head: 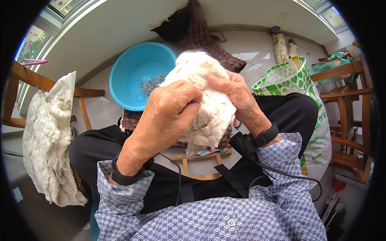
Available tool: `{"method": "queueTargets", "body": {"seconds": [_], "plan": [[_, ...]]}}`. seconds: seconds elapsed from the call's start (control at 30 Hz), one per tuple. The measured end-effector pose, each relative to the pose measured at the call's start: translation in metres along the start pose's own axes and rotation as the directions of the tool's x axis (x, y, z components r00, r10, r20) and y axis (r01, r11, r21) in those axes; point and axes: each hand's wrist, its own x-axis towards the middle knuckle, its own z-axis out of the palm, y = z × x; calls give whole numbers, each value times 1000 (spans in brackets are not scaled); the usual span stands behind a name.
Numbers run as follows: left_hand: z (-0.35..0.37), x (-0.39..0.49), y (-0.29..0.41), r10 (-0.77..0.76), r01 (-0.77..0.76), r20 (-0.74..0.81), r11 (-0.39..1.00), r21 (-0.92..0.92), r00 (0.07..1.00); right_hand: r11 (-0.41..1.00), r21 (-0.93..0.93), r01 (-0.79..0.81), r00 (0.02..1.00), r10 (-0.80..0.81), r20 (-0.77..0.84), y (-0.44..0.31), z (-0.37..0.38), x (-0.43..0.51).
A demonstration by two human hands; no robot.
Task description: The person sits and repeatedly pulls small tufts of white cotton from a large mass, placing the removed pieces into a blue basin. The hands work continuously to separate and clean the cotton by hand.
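Note:
A clump of white cotton wadding (208,120) is held up in front of me above my lap. My left hand (172,111) pinches its near left side between thumb and curled fingers. On the right side, my right hand (236,93) grips the same clump, thumb on top and fingers behind it. Beyond and to the left, a blue plastic basin (129,64) stands on the floor, with grey tangled threads or lint (150,86) at its bottom. The clump hides a little of the basin's right edge. A black strap circles each wrist.
At left, a thick slab of batting (48,144) rests by a wooden chair (33,76). Plaid cloth (208,39) lies beyond the basin. A white-and-green bag (319,132) stands at right, near wooden chairs (346,99). A wooden stool (200,156) is below the wadding. Black cables cross my lap.

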Motion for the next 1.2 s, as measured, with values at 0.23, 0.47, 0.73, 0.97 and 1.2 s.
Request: {"method": "queueTargets", "body": {"seconds": [0.23, 0.47, 0.73, 0.97, 1.2], "plan": [[6, 0, -2, -25, 27, -45, 999, 43, 999, 1000, -21, -16, 999, 16, -36, 5, -3, 3], [18, -3, -6, 40, -28, -42, 969, 245, 998, 999, -30, 17, 999, -18, -50, 9, -1, 4], [22, -3, -10, 40, -21, -67, 962, 274, 997, 998, -51, 25, 998, -27, -49, 9, 3, 2], [14, 0, -7, 9, 18, -174, 988, 153, 985, 999, -32, 9, 999, -11, -52, 5, 0, 4], [11, 1, -7, -16, 34, -216, 996, 81, 976, 999, -41, 22, 999, -24, -47, 4, -3, 3]]}}
